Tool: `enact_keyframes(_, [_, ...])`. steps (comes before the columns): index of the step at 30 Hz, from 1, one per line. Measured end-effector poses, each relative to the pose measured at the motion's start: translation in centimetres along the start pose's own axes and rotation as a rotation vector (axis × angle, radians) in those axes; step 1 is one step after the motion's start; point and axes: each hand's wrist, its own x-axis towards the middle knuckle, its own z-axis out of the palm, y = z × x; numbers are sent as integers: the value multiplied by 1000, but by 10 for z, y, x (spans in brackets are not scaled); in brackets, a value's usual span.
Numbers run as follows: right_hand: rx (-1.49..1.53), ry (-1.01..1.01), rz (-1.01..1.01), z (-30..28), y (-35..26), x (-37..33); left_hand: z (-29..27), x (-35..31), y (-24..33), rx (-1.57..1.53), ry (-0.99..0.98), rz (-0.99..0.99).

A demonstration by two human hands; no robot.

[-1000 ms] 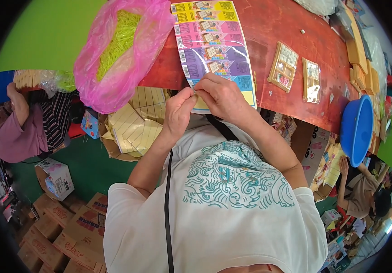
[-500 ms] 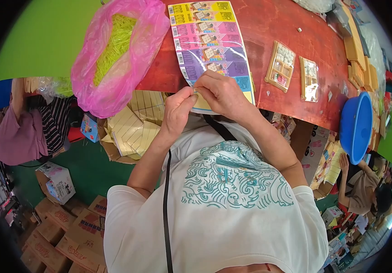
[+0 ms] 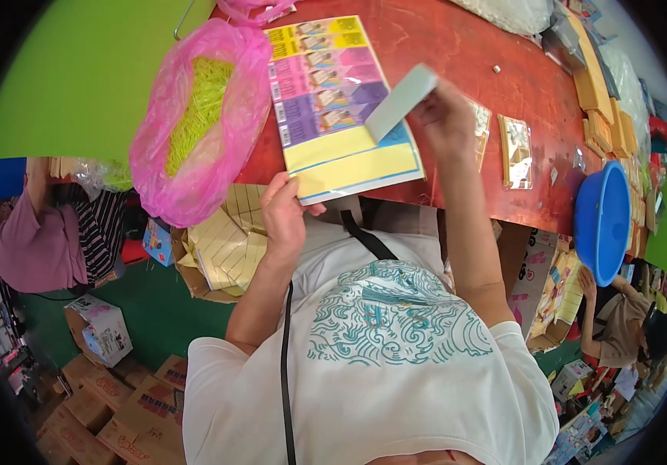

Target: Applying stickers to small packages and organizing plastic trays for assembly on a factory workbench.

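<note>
A large printed sheet [image 3: 333, 101] with yellow, pink and purple bands of stickers lies on the red table [image 3: 465, 54]; its near part shows bare pale yellow backing. My left hand [image 3: 283, 209] pinches the sheet's near left corner at the table edge. My right hand [image 3: 446, 116] is raised above the sheet's right side and holds a peeled sticker strip [image 3: 401, 101], whose pale grey-blue back faces the camera.
A pink plastic bag [image 3: 194, 132] of yellow-green pieces lies left of the sheet. Two small packets [image 3: 516, 151] lie to the right, a blue basin [image 3: 603, 221] at the table's right edge. A carton of yellow sheets [image 3: 229, 244] stands below the table. Other people sit left and lower right.
Both hands were together at the sheet's near edge. Now my right hand has lifted up and away with a peeled strip, baring yellow backing; my left hand stays at the near corner.
</note>
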Motion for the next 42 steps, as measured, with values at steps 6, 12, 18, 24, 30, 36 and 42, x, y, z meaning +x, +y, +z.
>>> enact_keyframes(6, [407, 273, -446, -37, -103, -3, -9, 0, -3, 41, 125, 91])
enact_keyframes(12, [-328, 113, -754, -3, -117, -94, 16, -21, 45, 1026, 183, 617])
enact_keyframes(18, [-908, -63, -682, 54, -42, -121, 126, -23, 15, 244, -577, 135])
enact_keyframes(24, [-1010, -114, -618, 28, -44, -128, 142, 0, -21, -378, -514, -280])
enact_keyframes(30, [-1510, 130, -523, -8, -61, -130, 142, 5, -33, -390, -474, -234])
enact_keyframes(36, [-1267, 94, -294, -22, -69, -134, 140, 13, -32, -339, -481, -182])
enact_keyframes(42, [-1509, -58, -458, -35, -104, -119, 144, 36, -27, -166, -398, -111])
